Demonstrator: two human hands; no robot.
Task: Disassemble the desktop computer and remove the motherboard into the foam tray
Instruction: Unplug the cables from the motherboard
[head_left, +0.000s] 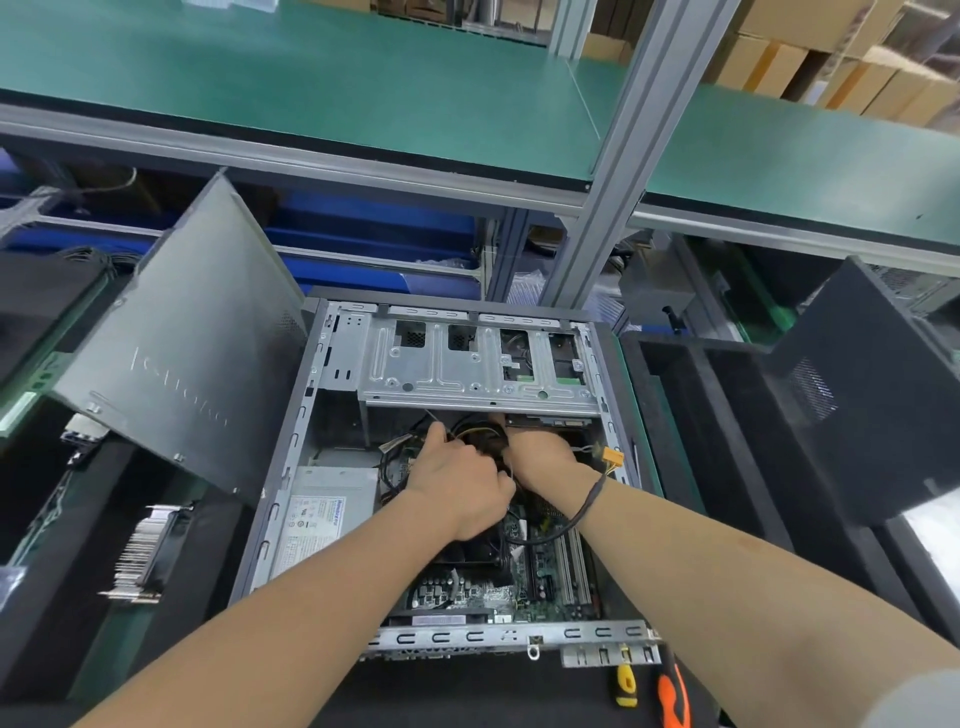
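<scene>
The open desktop case (291, 467) lies flat on the bench in front of me. Its green motherboard (467, 592) sits in the lower part, the grey power supply (327, 514) at the left, and the metal drive cage (467, 364) across the top. Both my hands reach into the middle, under the cage. My left hand (457, 480) has its fingers curled around a bundle of black cables (480, 436). My right hand (540, 457) grips the same bundle from the right. An orange connector (612, 460) hangs by my right wrist.
The removed side panel (187, 358) leans at the case's left. A finned heatsink with fan (148, 551) lies on black foam at the left. Another dark case (857, 384) stands at the right by black foam trays (691, 415). Orange and yellow tool handles (670, 696) lie at the front edge.
</scene>
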